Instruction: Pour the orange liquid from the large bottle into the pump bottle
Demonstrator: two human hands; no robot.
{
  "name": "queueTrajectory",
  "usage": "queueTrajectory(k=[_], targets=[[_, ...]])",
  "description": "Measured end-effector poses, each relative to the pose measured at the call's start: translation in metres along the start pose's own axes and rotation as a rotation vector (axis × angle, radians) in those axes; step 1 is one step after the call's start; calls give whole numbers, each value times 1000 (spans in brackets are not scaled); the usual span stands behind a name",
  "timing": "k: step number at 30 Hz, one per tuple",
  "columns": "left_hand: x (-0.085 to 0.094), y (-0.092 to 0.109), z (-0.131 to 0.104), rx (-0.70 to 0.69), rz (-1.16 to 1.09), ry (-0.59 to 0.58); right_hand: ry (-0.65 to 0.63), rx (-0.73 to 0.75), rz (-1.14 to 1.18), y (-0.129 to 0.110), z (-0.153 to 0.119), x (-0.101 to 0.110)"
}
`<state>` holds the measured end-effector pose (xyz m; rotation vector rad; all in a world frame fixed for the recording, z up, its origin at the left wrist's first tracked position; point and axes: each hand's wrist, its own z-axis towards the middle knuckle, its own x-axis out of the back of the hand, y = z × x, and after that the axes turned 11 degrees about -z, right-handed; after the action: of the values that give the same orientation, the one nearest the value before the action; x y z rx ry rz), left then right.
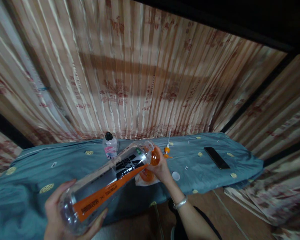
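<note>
Left hand's [57, 210] fingers clamped near large clear bottle's [110, 181] base; bottle tilted, neck beside orange bottle [147, 176], presumably lining up openings. Right hand's [161, 168] fingers wrapped round orange bottle, likely steadying it, above bed [72, 170]. Pump top [167, 150] lies apart.

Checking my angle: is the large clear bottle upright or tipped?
Tipped. The large clear bottle slants, its base in the left hand, its neck at the orange bottle in the right hand.
</note>
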<state>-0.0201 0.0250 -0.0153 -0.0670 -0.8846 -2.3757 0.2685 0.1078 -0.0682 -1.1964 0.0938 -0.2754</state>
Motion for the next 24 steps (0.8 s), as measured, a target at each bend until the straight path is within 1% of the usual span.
queueTrajectory(k=[3,4,7,10,14,16,20,24], targets=[[1,6,4,-121,43,-71,12,-1,-6,1,-1,0],[1,7,5,-132,44,-84,13,3,-6,1,-1,0],[4,5,4,-130,56,-68,13,14,16,0,-1,-1],[7,-1,1,-71,72,-79,-9,20,42,1,-1,-2],[9,-4,2,140,25,-88,-10,29,55,3,-1,-2],[10,-3,4,198,10,-97,-9,28,48,2,0,-2],[15,-8,8,135,31,-113,-18,27,20,-2,0,0],[23,-22,9,83,54,-191,-47,21,40,-8,-1,2]])
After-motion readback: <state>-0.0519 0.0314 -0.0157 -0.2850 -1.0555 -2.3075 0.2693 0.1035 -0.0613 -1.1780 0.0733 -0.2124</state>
